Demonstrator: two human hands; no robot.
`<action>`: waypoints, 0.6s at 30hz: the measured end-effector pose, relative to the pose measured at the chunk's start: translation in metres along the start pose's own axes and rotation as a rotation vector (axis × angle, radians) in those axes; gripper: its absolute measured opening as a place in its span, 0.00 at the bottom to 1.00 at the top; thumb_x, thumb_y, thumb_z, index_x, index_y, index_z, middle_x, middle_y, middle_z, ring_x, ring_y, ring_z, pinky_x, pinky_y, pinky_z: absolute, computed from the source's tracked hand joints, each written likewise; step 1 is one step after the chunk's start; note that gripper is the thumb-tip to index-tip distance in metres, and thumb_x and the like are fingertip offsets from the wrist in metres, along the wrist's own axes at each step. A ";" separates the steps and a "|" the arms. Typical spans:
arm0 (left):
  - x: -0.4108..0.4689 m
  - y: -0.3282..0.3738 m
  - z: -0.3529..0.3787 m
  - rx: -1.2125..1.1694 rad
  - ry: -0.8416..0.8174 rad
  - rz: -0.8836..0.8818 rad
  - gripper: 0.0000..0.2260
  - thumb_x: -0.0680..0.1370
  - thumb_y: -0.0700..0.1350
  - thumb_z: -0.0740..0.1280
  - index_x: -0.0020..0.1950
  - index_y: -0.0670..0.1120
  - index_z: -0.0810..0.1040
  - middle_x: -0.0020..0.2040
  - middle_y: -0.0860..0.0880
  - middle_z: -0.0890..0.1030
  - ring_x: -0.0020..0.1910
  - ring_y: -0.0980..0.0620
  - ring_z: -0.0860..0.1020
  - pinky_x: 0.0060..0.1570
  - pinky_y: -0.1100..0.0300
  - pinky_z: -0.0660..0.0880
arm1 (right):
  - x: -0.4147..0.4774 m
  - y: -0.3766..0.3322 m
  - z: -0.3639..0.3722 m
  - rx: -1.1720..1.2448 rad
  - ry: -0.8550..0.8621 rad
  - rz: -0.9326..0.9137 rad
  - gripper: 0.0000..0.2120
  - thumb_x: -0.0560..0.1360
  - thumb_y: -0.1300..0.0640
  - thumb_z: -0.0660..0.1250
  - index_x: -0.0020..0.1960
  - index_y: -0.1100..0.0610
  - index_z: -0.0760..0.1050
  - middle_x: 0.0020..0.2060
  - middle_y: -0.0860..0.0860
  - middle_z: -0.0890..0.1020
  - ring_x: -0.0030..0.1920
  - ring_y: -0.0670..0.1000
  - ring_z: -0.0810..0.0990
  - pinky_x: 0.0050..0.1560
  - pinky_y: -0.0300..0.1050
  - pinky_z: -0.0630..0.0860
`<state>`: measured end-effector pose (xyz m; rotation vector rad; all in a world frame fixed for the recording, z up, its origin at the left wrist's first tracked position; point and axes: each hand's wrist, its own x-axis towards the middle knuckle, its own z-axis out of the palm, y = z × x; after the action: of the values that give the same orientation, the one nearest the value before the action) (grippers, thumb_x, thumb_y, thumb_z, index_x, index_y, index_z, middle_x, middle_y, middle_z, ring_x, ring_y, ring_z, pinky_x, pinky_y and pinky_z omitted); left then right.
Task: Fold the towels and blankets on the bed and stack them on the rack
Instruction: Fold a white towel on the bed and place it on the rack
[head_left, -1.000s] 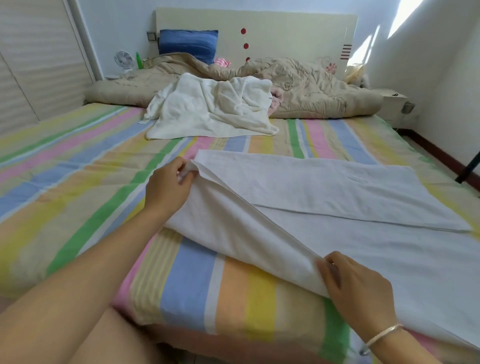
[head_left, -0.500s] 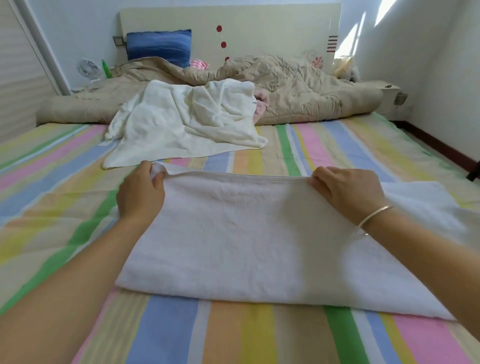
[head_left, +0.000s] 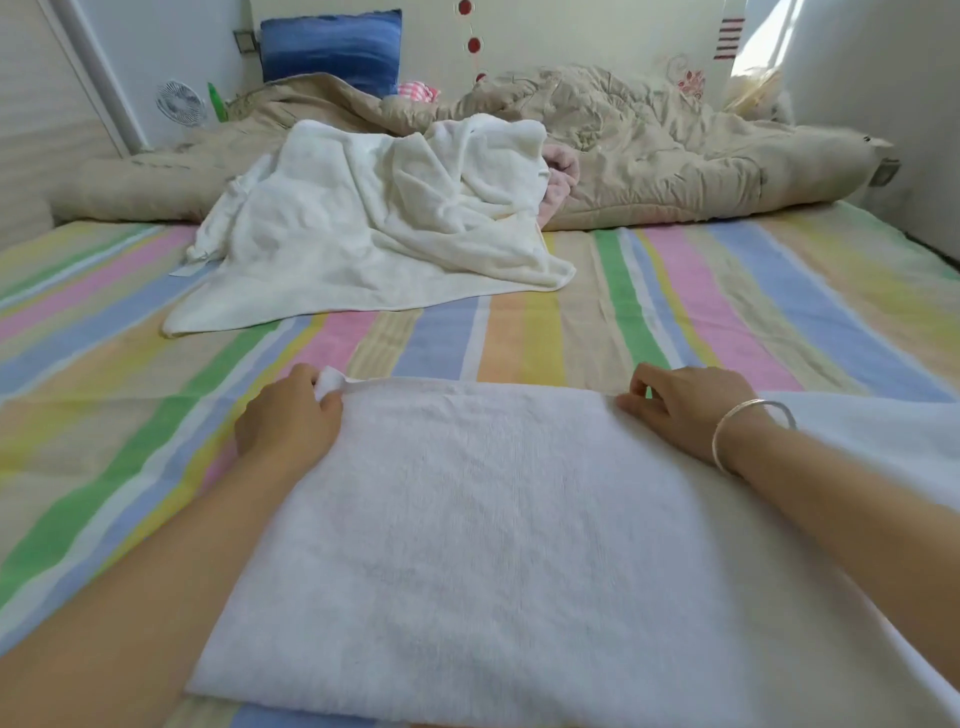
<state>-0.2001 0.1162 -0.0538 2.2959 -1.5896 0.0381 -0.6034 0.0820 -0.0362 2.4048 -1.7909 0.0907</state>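
**On a striped bed, both hands grip a folded towel**

On the near half of a bed (head_left: 675, 312) covered by a sheet in pastel stripes, a person leans over a white towel (head_left: 493, 545) that lies flat and doubled over, its near edge close to the camera and its far edge running straight across between the two hands. More white cloth extends past the right forearm to the frame's edge. A beige quilt (head_left: 675, 166) is bunched along the head of the bed, against the headboard (head_left: 571, 36). A cream towel (head_left: 374, 223) lies crumpled in front of the quilt, well apart from the folded one, with a bit of pink cloth (head_left: 561, 171) showing at its right side. A blue pillow (head_left: 332, 49) stands behind the quilt. The left hand (head_left: 288, 421) is clamped on the towel's far left corner, a small tuft of cloth showing between thumb and fingers. The right hand (head_left: 685, 400), fingers curled, pinches the far edge further along. A silver bracelet (head_left: 719, 441) circles the right wrist. A small white fan (head_left: 179, 102) sits in the far left corner of the room.
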 end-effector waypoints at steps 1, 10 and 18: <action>0.000 0.001 0.001 0.006 0.011 -0.003 0.13 0.81 0.53 0.58 0.56 0.45 0.72 0.49 0.43 0.79 0.47 0.41 0.77 0.41 0.54 0.70 | 0.000 -0.001 0.003 0.024 -0.014 0.016 0.17 0.79 0.35 0.50 0.51 0.47 0.69 0.38 0.46 0.75 0.42 0.54 0.75 0.40 0.45 0.66; -0.016 0.049 -0.010 0.291 0.064 -0.047 0.18 0.76 0.38 0.63 0.66 0.41 0.67 0.64 0.41 0.70 0.60 0.40 0.71 0.53 0.50 0.67 | -0.011 -0.004 -0.012 0.076 -0.066 0.136 0.21 0.79 0.34 0.46 0.51 0.48 0.68 0.41 0.48 0.77 0.42 0.54 0.74 0.41 0.46 0.67; -0.112 0.216 0.001 -0.222 -0.016 0.636 0.15 0.75 0.40 0.64 0.61 0.48 0.77 0.61 0.50 0.78 0.61 0.47 0.73 0.62 0.57 0.61 | -0.051 0.066 -0.052 0.420 -0.304 0.381 0.29 0.81 0.39 0.44 0.51 0.55 0.78 0.44 0.52 0.79 0.49 0.56 0.78 0.53 0.47 0.71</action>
<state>-0.4394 0.1501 -0.0216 1.5590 -2.1435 -0.0018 -0.6795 0.1191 0.0131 2.3960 -2.5865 0.1629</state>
